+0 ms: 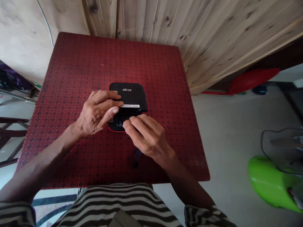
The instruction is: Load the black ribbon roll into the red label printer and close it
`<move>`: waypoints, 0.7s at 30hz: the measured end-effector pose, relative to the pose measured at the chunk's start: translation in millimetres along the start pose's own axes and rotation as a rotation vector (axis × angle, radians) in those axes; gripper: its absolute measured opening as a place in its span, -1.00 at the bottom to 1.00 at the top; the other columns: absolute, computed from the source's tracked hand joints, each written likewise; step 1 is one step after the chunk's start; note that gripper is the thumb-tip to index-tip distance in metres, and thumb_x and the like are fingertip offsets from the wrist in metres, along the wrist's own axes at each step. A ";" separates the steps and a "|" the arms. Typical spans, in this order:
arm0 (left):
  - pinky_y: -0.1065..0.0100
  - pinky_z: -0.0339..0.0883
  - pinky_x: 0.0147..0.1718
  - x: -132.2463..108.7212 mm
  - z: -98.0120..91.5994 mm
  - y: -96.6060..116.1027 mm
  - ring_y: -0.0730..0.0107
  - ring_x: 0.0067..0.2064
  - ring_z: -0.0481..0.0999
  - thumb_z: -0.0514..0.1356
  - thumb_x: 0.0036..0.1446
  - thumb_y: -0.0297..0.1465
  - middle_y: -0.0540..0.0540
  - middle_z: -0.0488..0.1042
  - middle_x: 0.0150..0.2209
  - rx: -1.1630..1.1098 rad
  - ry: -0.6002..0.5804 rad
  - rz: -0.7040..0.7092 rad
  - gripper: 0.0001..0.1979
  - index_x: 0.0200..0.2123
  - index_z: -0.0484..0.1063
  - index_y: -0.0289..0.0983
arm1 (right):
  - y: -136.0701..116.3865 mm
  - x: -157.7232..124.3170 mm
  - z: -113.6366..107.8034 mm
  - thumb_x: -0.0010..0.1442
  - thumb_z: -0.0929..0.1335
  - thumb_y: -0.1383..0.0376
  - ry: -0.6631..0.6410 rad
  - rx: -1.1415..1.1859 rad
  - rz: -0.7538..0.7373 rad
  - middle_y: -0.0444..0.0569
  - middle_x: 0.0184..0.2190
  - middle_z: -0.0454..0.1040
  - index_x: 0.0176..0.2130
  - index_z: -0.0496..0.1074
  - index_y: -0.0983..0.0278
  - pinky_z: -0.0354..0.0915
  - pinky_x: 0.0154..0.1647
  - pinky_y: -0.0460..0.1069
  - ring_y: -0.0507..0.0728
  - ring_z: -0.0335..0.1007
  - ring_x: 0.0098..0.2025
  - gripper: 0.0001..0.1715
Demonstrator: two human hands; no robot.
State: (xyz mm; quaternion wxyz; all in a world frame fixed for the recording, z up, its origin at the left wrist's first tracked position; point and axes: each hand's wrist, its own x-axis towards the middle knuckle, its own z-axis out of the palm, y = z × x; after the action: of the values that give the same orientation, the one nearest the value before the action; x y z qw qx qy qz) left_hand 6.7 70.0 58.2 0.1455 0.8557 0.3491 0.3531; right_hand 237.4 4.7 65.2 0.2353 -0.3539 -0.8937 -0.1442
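A flat black box with a red edge, a white logo and a white label strip (132,94) lies in the middle of a red patterned table (78,69). My left hand (99,110) rests on the box's left side, fingers laid flat across it, thumb reaching toward the label. My right hand (144,134) is at the box's near edge with fingers curled and pinched at a small part there; what they hold is hidden. A dark object (136,157) shows under my right wrist on the table.
A wooden plank wall (189,28) stands behind the table. A green plastic object with a clear cover (272,179) sits on the floor at right. A red item (251,78) lies under the wall. Chair parts (11,132) are at left.
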 end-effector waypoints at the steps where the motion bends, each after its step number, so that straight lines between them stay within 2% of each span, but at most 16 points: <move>1: -0.01 0.44 0.22 -3.8 1.8 -0.9 0.15 0.21 0.61 -0.03 0.55 -0.09 -0.05 0.63 0.11 0.018 -0.011 0.000 -0.60 0.05 0.59 -0.02 | 0.0 -0.1 0.9 0.47 0.31 0.45 0.010 -0.006 -0.004 -0.04 -0.30 0.57 -0.15 0.53 0.21 0.31 -0.33 0.08 0.11 0.36 -0.31 -0.78; 4: -0.02 0.45 0.20 -10.2 5.5 -4.2 0.12 0.22 0.60 -0.03 0.54 -0.06 -0.04 0.61 0.13 0.052 -0.012 0.046 -0.60 0.08 0.57 0.03 | -0.3 1.5 2.7 0.45 0.35 0.45 0.047 -0.019 -0.019 -0.06 -0.33 0.55 -0.17 0.54 0.24 0.30 -0.34 0.07 0.11 0.34 -0.31 -0.81; 7: -0.01 0.44 0.18 -12.2 6.5 -7.3 0.09 0.25 0.58 0.00 0.54 -0.06 -0.08 0.59 0.17 0.050 0.013 0.142 -0.62 0.14 0.54 0.00 | -0.5 3.8 3.7 0.45 0.36 0.44 0.081 -0.030 -0.024 -0.08 -0.34 0.55 -0.18 0.54 0.25 0.28 -0.33 0.05 0.09 0.33 -0.33 -0.83; 12: -0.02 0.39 0.18 -15.1 7.0 -9.9 0.04 0.27 0.55 -0.08 0.54 0.04 -0.26 0.55 0.19 0.081 0.006 0.222 -0.43 0.19 0.51 -0.21 | 0.2 7.4 5.2 0.44 0.38 0.44 0.114 -0.049 -0.027 -0.11 -0.39 0.50 -0.23 0.51 0.26 0.25 -0.35 0.05 0.08 0.32 -0.35 -0.84; 16: 0.00 0.38 0.18 -16.5 9.5 -11.3 0.03 0.27 0.54 -0.08 0.49 0.13 -0.27 0.56 0.18 0.112 0.014 0.237 -0.35 0.17 0.53 -0.20 | -0.6 9.8 6.1 0.42 0.40 0.44 0.120 -0.043 -0.039 -0.11 -0.40 0.51 -0.22 0.52 0.28 0.28 -0.35 0.04 0.07 0.36 -0.36 -0.86; 19: -0.01 0.38 0.18 -18.9 10.9 -9.6 0.01 0.29 0.53 -0.08 0.46 0.17 -0.26 0.54 0.20 0.124 0.016 0.219 -0.34 0.20 0.50 -0.17 | 1.1 6.2 2.4 0.44 0.41 0.36 0.154 0.013 -0.003 -0.05 -0.31 0.59 -0.12 0.54 0.29 0.37 -0.30 0.05 0.10 0.44 -0.31 -0.95; 21: -0.04 0.37 0.21 -23.1 10.9 -4.6 -0.02 0.32 0.49 -0.09 0.48 0.15 -0.27 0.52 0.22 0.115 0.009 0.178 -0.34 0.24 0.48 -0.16 | 7.2 -1.1 -1.2 0.46 0.40 0.30 0.220 0.091 0.102 0.03 -0.19 0.64 0.00 0.52 0.27 0.46 -0.19 0.06 0.14 0.52 -0.22 -0.85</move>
State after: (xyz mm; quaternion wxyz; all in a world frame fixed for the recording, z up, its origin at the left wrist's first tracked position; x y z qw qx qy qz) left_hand 0.5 57.1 36.6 0.0625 0.8886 0.2922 0.3480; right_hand 243.5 8.6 66.2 0.3550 -0.3699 -0.8488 -0.1291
